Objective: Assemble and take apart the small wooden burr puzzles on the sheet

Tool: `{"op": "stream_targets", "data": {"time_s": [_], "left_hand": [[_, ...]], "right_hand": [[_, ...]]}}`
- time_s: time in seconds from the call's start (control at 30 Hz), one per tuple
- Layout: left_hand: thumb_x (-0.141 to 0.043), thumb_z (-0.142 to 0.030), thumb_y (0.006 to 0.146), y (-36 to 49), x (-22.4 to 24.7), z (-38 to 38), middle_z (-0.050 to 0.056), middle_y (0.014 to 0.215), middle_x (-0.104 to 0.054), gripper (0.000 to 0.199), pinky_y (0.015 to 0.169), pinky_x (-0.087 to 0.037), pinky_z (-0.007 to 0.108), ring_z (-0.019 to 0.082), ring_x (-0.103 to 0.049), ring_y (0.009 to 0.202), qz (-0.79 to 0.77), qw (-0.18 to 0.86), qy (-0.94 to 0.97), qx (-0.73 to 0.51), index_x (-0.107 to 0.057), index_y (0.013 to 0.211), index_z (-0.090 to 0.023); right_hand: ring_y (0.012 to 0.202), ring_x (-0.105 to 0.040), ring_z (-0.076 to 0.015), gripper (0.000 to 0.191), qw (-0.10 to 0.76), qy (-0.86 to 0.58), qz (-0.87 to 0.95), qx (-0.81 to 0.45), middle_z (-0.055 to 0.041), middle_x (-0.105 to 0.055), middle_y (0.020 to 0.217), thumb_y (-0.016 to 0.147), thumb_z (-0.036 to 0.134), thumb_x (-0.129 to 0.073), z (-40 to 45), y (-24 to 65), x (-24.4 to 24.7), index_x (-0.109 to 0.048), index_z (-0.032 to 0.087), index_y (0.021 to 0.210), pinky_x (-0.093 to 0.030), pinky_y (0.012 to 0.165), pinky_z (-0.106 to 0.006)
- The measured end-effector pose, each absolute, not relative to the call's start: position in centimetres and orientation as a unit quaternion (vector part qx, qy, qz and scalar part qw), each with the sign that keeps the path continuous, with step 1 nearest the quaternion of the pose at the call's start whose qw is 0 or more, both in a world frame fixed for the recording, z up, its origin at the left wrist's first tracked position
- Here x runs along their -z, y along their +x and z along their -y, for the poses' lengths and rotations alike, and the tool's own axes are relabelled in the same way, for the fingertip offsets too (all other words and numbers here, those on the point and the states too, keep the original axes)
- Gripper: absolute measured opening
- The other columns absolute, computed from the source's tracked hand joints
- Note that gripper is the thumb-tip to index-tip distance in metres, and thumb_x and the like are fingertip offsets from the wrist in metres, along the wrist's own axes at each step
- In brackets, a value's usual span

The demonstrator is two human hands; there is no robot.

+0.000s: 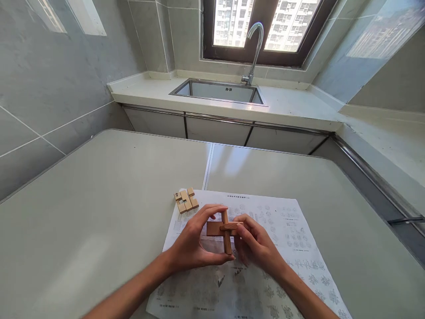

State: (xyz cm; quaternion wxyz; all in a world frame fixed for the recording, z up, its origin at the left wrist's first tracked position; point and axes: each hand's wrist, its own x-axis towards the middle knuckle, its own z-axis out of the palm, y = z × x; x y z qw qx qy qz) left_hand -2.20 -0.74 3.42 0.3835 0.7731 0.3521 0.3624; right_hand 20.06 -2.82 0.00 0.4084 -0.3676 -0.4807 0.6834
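A reddish-brown wooden interlocking puzzle (215,228), shaped like a cross, is held above a printed sheet. My left hand (195,241) grips its upright bar, with fingertips on the top end and the thumb at the bottom end. At the right end of the crossbar, my right hand (257,243) pinches the wood between thumb and fingers. Some of the right fingers are hidden behind the puzzle. Beyond my left hand, several pale wooden notched pieces (186,201) lie together at the sheet's upper left corner, one marked with a dark figure.
The large paper sheet (288,212) with small printed diagrams lies on a pale table (99,190) with a seam down its middle. Past the table's far edge is a counter (288,99) with a sink (215,91) and a curved faucet (257,48) under a window.
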Motion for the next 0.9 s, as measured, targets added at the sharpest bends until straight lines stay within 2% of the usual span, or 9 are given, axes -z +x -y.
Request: {"op": "stream_targets", "data": {"time_s": [0.17, 0.63, 0.9], "left_hand": [[-0.096, -0.030, 0.072, -2.1, -3.1, 0.9, 0.010, 0.145, -0.059, 0.093, 0.114, -0.051, 0.046, 0.031, -0.060, 0.133, -0.348, 0.366, 0.787, -0.354, -0.046, 0.150, -0.031], [-0.096, -0.034, 0.072, -2.1, -2.3, 0.6, 0.009, 0.141, -0.059, 0.093, 0.110, -0.053, 0.042, 0.029, -0.060, 0.128, -0.368, 0.342, 0.798, -0.333, -0.044, 0.150, -0.030], [-0.096, -0.029, 0.071, -2.1, -2.5, 0.6, 0.009, 0.141, -0.059, 0.096, 0.109, -0.052, 0.042, 0.029, -0.060, 0.128, -0.368, 0.339, 0.802, -0.327, -0.042, 0.150, -0.030]], "right_hand": [[0.050, -0.052, -0.0084, 0.028, 0.450, -0.401, 0.501, -0.621, 0.0020, -0.063, 0.080, 0.104, 0.051, -0.064, 2.7, 20.0, 0.3, -0.061, 0.024, 0.110, -0.038, 0.044, -0.021], [0.056, -0.054, -0.0127, 0.031, 0.428, -0.464, 0.540, -0.556, -0.0010, -0.065, 0.078, 0.106, 0.054, -0.058, 2.7, 19.7, 0.7, -0.064, 0.023, 0.108, -0.041, 0.049, -0.025], [0.056, -0.054, -0.0132, 0.031, 0.427, -0.466, 0.543, -0.553, -0.0011, -0.066, 0.078, 0.106, 0.054, -0.059, 2.7, 19.7, 0.8, -0.063, 0.023, 0.107, -0.042, 0.050, -0.025]]}}
